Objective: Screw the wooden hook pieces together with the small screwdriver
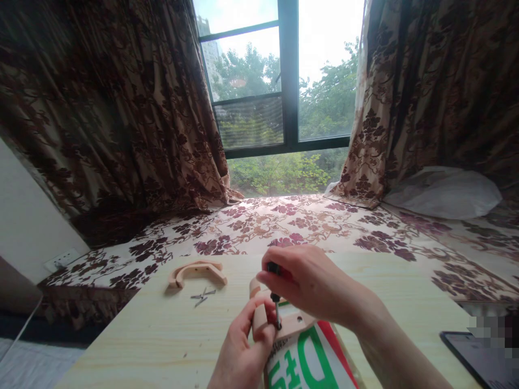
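Observation:
My right hand [300, 275] is closed round the black handle of a screwdriver [276, 297], which points straight down. Its tip meets a hole in a pale wooden piece [292, 324] that has a second dark hole to the right. With my left hand [251, 335] I grip the curved left end of this wooden piece, thumb and fingers round it. Under the piece lies a white, green and red printed packet [306, 359]. Another wooden end [254, 286] shows behind my left fingers, partly hidden.
Two curved wooden pieces [198, 270] lie at the left of the light wooden table [162, 335], with several screws [201, 296] beside them. A dark-edged tablet or phone [474, 356] is at the right edge. Beyond stand a flower-patterned covered ledge [292, 221], curtains and a window.

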A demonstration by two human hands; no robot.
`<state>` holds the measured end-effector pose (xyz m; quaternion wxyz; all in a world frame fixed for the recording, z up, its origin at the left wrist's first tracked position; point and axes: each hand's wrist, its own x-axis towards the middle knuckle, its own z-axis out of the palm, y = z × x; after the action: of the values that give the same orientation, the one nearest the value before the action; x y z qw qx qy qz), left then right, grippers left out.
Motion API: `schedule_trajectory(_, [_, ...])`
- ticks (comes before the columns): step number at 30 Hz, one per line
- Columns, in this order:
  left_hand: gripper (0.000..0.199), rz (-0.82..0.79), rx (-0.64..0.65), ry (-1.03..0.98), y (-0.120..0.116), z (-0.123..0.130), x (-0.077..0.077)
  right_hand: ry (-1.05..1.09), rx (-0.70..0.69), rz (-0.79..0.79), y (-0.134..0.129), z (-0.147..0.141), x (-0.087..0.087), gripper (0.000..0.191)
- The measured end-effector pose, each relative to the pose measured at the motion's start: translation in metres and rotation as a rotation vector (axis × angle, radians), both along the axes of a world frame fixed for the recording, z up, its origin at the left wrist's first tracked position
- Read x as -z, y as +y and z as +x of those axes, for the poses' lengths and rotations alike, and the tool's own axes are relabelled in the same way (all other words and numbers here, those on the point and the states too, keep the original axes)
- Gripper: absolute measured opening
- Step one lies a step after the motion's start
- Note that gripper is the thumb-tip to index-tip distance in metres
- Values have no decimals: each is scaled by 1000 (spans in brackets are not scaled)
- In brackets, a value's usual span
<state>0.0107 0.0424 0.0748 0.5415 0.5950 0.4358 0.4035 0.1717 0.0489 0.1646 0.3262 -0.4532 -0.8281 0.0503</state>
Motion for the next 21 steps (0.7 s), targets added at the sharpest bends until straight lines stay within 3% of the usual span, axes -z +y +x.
schedule_trajectory(4, [26,-6,16,12,0,0,0,6,90,-2,1,3,1,21])
schedule_trajectory(9, [26,0,17,53,1,-1,-2,54,-115,-55,-4,2,-3,10])
schedule_trajectory(11, [26,8,24,59,0,-1,-2,69,-139,-74,-3,1,-3,10])
schedule_trajectory(17, [28,34,3,16,0,0,3,35,58,-71,6,0,3,24])
schedule_trajectory(21, [34,45,-84,1,-2,0,8,27,4,-70,4,1,3,10])
